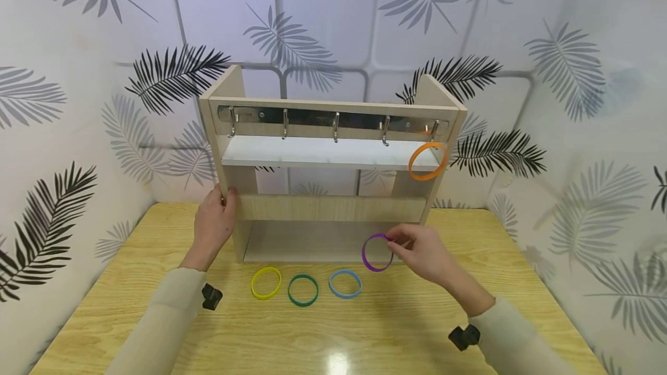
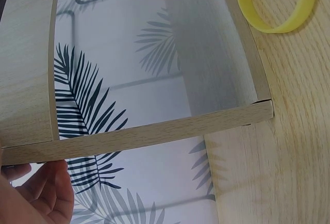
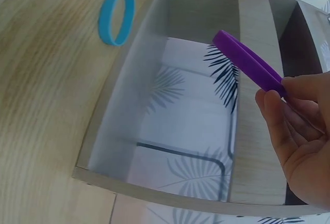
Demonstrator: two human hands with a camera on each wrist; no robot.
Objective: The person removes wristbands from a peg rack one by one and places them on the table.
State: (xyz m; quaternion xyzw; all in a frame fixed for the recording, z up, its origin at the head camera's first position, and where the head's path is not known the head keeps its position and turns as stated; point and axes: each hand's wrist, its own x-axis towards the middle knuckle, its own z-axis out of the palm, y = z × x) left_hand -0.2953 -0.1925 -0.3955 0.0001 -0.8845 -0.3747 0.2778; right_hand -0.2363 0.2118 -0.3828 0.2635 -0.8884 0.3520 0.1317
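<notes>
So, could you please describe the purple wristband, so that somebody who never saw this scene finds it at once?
Find the wooden shelf rack on the table. In front of its lower right part, the purple wristband is pinched in the person's right hand. It alone is held: the yellow, green and blue wristbands lie on the table, and the orange one hangs from a hook.
</notes>
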